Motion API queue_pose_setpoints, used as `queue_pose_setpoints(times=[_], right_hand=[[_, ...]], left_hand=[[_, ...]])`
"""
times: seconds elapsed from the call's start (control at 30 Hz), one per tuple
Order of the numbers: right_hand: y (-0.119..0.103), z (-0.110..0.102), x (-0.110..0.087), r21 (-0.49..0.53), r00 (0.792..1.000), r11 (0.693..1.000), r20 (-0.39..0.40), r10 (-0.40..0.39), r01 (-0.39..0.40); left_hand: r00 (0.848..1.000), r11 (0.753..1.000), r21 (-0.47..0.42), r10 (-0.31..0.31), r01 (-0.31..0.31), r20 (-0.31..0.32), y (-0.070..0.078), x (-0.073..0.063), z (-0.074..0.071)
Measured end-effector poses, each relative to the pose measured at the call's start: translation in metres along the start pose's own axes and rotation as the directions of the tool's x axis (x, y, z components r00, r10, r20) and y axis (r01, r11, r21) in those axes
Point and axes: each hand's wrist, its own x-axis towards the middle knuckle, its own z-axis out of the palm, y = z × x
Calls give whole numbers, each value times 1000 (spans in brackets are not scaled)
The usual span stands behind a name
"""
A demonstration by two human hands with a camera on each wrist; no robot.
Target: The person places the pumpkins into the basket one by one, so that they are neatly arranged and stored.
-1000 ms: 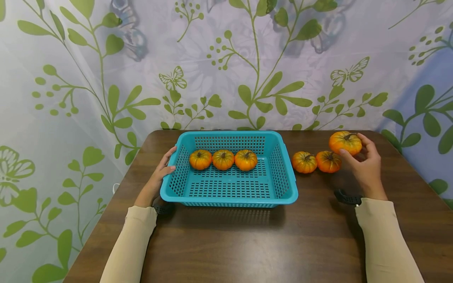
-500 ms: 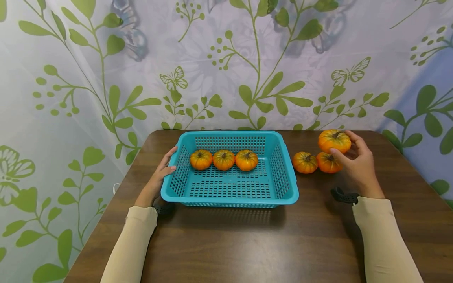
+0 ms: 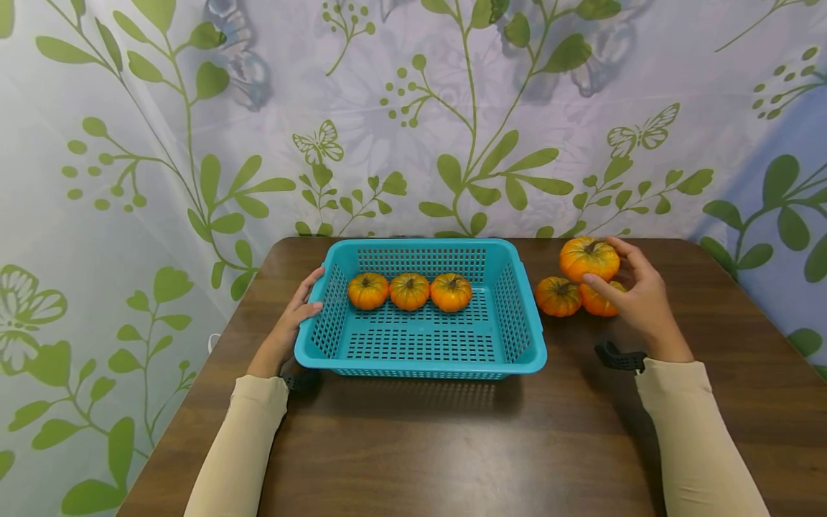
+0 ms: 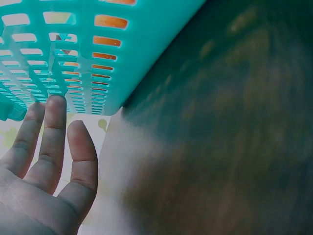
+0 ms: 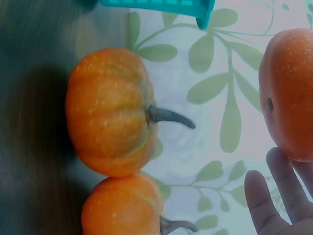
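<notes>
A turquoise plastic basket (image 3: 420, 368) with slotted walls stands on the table, three small orange pumpkins (image 3: 410, 291) in a row inside it. My left hand (image 3: 287, 327) holds its left rim, thumb over the edge; in the left wrist view several fingers (image 4: 55, 122) reach up along the outer wall. Raised above the table on the right, a pumpkin (image 3: 584, 258) with a dark stem is gripped by my right hand (image 3: 639, 298) between thumb and fingers. Beneath it two more pumpkins sit side by side: the nearer-to-basket pumpkin (image 3: 557, 298) and a partly covered pumpkin (image 3: 599, 301).
The brown wooden table (image 3: 413, 445) reaches back to a patterned curtain (image 3: 400, 143) with green leaves and butterflies. Both wrists carry a dark strap, such as the right strap (image 3: 620, 357). A white loop (image 3: 212, 342) shows beside the table's left edge.
My right hand has carried its pumpkin leftward, from right of the two table pumpkins to above them. My left hand and the basket have stayed in place.
</notes>
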Motion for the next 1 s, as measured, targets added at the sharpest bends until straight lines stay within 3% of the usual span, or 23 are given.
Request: queue_pose_setpoints(times=[0.17, 0.33, 1.0], right_hand=[[-8, 4, -1, -19, 999, 1000, 39, -7, 7], [-15, 8, -1, -49, 996, 997, 64, -63, 66], [-34, 19, 2, -62, 961, 974, 186, -203, 218]], left_hand=[[1000, 1000, -12, 0, 0, 4, -1, 1, 0], [1000, 1000, -11, -2, 2, 2, -1, 1, 0], [1000, 1000, -1, -12, 12, -5, 0, 0, 0]])
